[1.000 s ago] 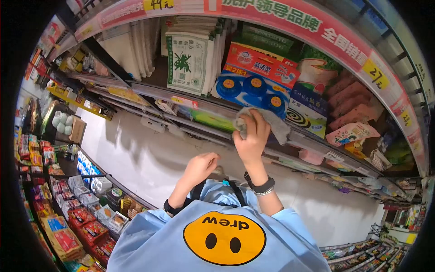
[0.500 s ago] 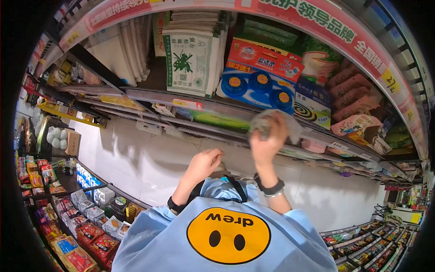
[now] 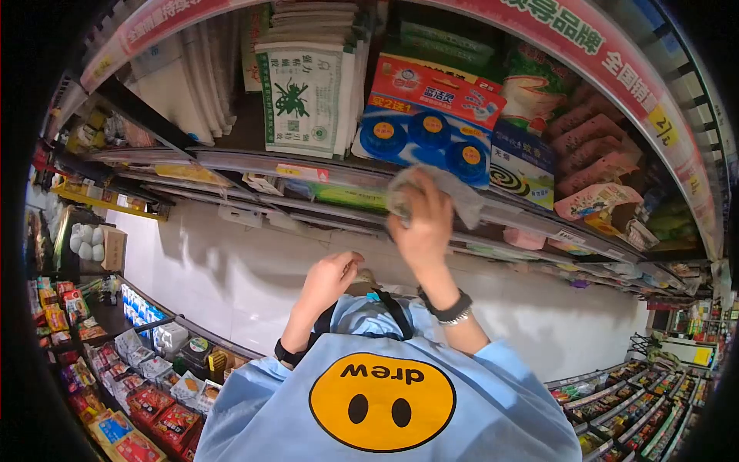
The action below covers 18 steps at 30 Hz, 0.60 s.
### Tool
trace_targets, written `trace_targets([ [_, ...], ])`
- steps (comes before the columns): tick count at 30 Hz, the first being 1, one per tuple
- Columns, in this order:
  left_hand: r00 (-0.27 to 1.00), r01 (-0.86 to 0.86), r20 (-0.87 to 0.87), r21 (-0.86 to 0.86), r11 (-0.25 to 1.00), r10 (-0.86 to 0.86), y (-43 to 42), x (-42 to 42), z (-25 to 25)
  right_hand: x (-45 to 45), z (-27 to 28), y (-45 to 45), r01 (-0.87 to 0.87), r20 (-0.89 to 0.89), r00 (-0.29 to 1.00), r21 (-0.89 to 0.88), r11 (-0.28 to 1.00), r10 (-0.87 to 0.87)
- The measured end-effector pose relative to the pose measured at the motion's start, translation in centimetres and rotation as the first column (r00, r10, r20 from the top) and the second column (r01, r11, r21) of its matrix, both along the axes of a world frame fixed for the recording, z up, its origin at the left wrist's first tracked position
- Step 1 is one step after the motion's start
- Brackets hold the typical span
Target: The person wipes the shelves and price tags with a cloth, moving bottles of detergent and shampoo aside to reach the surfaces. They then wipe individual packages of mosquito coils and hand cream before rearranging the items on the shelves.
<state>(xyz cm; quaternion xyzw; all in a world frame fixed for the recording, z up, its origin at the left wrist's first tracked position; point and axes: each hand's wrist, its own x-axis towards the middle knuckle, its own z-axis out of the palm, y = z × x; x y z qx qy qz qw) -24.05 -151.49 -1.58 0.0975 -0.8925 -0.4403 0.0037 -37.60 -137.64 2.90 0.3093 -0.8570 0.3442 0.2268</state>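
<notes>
A light grey cloth (image 3: pixel 462 199) is gripped in my right hand (image 3: pixel 423 227), bunched under the fingers and pressed against the front edge of the shelf (image 3: pixel 362 171). Just behind the cloth stands a blue and red pack with round blue discs (image 3: pixel 427 127). My left hand (image 3: pixel 331 277) hangs in front of my body, away from the shelf, its fingers curled in and nothing visible in them.
White-green packets (image 3: pixel 304 100) stand left of the blue pack. On its right are a dark blue coil box (image 3: pixel 519 165) and pink packets (image 3: pixel 596 154). Lower shelves run under this edge. Racks of packaged goods (image 3: pixel 158 408) stand at the lower left, with white floor (image 3: pixel 208 269) between.
My right hand slid the cloth right along the shelf edge, then back left. The left hand stays curled near my body. The whole view has shifted slightly.
</notes>
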Motion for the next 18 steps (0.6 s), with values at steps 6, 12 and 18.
trace_targets([
  [6, 0.996, 0.058, -0.065, -0.046, 0.997, -0.061, -0.2, -0.4, -0.3, -1.6, -0.7, 8.0, 0.279, -0.047, 0.959, -0.009, 0.960, -0.279],
  [12, 0.997, 0.068, -0.047, -0.017, 0.998, -0.068, -0.5, 0.0, -1.1, -0.9, -0.8, 5.4, 0.330, -0.067, 0.939, -0.090, 0.940, -0.337],
  [18, 0.997, 0.043, -0.059, -0.054, 0.998, -0.046, -1.2, 0.6, -1.0, 1.4, -0.2, -3.9, 0.054, 0.046, 0.998, -0.087, 0.995, -0.050],
])
